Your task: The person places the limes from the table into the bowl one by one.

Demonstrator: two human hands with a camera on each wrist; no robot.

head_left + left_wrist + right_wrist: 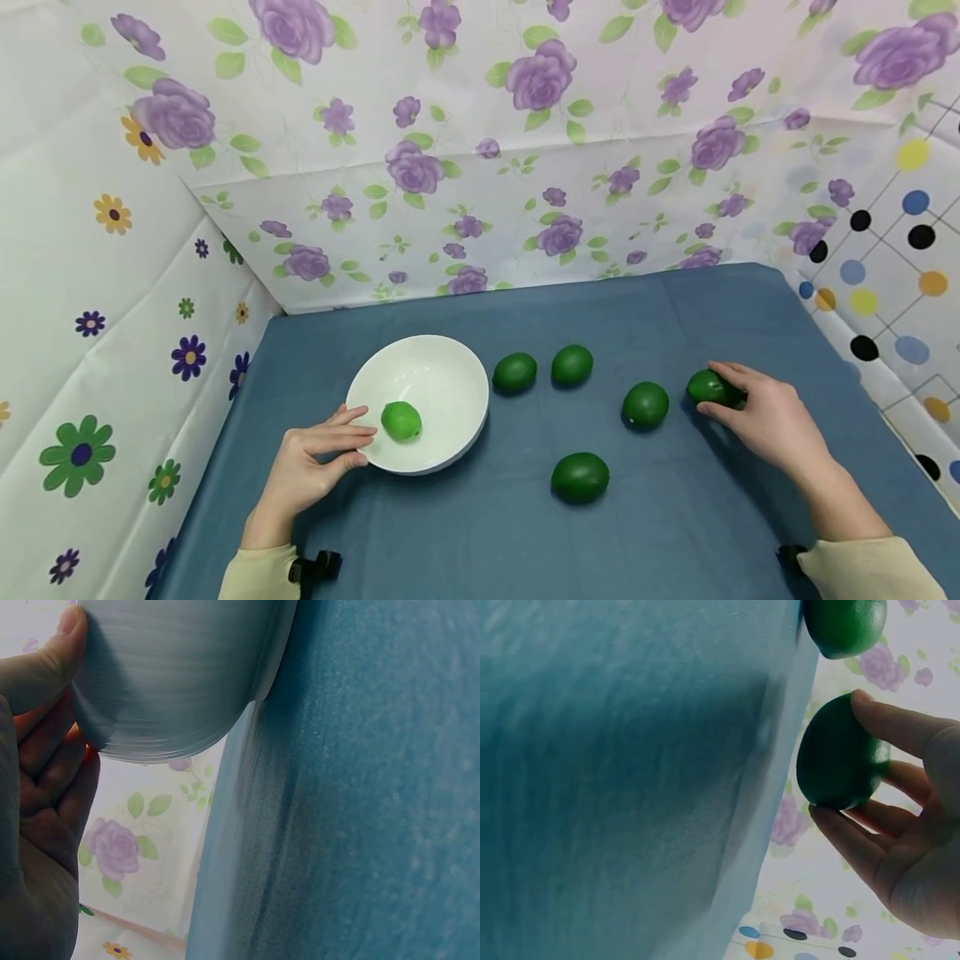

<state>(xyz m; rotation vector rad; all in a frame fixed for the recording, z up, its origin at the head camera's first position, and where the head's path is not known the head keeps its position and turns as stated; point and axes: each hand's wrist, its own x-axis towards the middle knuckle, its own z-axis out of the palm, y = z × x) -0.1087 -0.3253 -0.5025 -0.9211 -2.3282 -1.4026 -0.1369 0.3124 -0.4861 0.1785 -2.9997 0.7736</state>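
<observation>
My left hand point(318, 458) holds the near left side of a white bowl point(457, 375), its fingers reaching over the rim. In the left wrist view the thumb point(56, 656) presses the bowl's outer wall. Inside the bowl lies a light green lime point(401, 421). At the right, my right hand point(772, 417) grips a glossy dark green avocado point(707, 387) between thumb and fingers. The right wrist view shows this avocado point(836, 757) with fingertips at both ends. Just left of it lies another avocado point(645, 406).
More dark green avocados lie on the blue cloth point(480, 542): one beside the bowl point(514, 372), one to its right point(572, 366), and one nearer the front point(581, 477). Flowered sheets point(480, 108) stand behind and at the left; a dotted one point(900, 275) is at the right.
</observation>
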